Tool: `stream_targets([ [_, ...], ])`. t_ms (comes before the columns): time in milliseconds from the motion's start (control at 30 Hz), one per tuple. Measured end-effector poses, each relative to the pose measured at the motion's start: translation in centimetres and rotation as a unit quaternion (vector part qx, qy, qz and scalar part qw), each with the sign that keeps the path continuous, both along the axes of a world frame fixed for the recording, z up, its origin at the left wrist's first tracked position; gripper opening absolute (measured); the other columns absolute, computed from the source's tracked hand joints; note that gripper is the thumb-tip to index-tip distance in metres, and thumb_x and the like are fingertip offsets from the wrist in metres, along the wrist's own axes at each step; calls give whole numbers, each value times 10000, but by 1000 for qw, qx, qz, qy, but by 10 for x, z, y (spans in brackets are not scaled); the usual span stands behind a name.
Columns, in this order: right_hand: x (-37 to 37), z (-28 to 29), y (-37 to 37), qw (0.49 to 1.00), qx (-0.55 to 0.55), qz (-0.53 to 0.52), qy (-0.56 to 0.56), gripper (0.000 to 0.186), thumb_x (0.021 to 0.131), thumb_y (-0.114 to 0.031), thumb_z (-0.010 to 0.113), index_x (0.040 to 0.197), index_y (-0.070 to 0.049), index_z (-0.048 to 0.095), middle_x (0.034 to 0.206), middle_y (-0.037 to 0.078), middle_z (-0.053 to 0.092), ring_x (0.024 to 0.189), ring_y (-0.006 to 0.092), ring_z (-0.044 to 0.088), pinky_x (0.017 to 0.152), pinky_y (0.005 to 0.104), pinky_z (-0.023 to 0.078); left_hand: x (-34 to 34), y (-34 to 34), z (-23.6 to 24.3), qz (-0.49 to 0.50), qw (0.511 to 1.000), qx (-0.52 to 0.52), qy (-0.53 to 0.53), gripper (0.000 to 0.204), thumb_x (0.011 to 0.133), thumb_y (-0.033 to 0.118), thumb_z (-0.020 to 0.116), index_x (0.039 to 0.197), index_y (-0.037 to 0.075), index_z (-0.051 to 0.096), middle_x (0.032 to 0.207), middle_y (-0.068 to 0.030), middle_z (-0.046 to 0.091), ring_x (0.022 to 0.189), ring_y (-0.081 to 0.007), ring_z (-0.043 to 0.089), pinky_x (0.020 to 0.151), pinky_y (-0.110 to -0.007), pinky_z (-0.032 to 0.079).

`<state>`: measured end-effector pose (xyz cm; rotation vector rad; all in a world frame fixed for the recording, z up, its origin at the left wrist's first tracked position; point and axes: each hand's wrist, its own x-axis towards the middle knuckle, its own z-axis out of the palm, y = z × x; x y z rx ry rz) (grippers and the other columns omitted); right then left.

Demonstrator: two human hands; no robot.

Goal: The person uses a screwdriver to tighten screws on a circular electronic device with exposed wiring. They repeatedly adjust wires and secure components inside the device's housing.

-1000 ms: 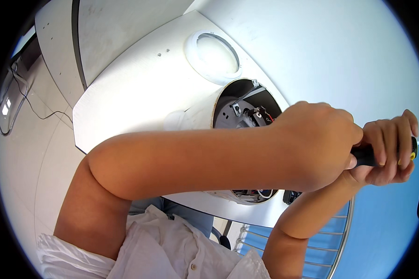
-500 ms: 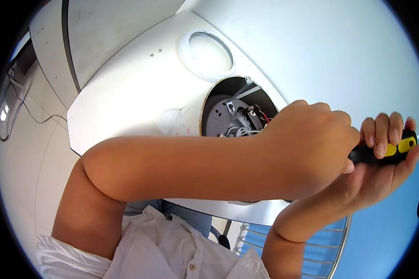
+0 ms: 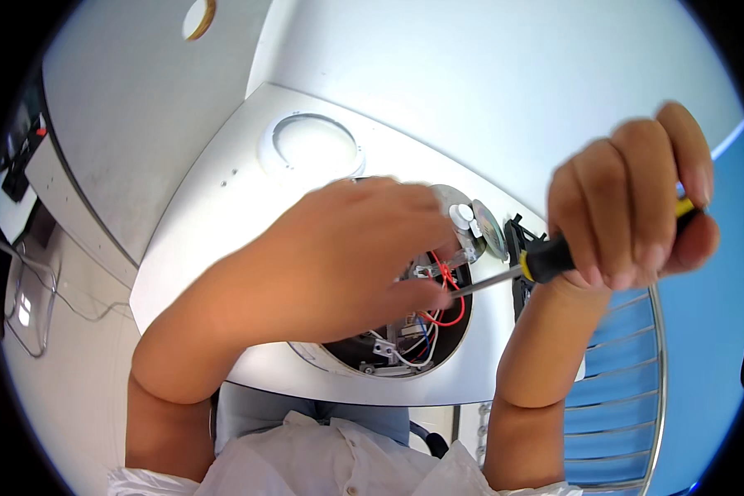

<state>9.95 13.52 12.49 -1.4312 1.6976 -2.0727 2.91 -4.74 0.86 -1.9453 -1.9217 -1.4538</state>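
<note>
My right hand (image 3: 620, 207) is closed around a black-and-yellow screwdriver (image 3: 544, 260), its metal shaft angled down-left to the thumb of my left hand. My left hand (image 3: 368, 256) hovers over an opened cylindrical housing (image 3: 310, 355), fingers bent and apart from the thumb, slightly blurred; whether its thumb touches the shaft is unclear. Inside the housing show red wires (image 3: 446, 312), white wires and metal brackets (image 3: 382, 349). Just behind it are a round metal part with a white knob (image 3: 462, 215) and a shiny disc (image 3: 490, 230).
A white ring (image 3: 271, 157) and small metal bits (image 3: 228, 183) lie on the white table (image 3: 190, 248). A black object (image 3: 517, 234) sits at its right. Partitions (image 3: 157, 107) border the table. A railing (image 3: 660, 372) is at lower right, cables (image 3: 99, 317) at left.
The view has shifted. My left hand has left the screwdriver handle and moved left over the housing. My right hand has turned, and the screwdriver's shaft now points down-left toward the housing.
</note>
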Motion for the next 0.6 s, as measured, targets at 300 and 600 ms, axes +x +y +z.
stream_targets([
  [300, -7, 0, 8, 998, 28, -9, 48, 231, 958, -254, 607, 1098, -116, 485, 830, 37, 570, 555, 121, 539, 477, 237, 481, 5, 26, -17, -36, 987, -77, 133, 224, 668, 55, 787, 871, 127, 727, 1353, -91, 515, 1337, -372, 355, 1031, -494, 348],
  [600, 9, -12, 7, 986, 21, -154, 56, 257, 944, -266, 621, 1096, -107, 488, 825, 36, 569, 562, 117, 540, 486, 235, 480, 9, 31, -12, -45, 988, -126, 76, 206, 729, 81, 756, 923, 102, 691, 1392, -93, 485, 1346, -381, 357, 1055, -491, 328],
])
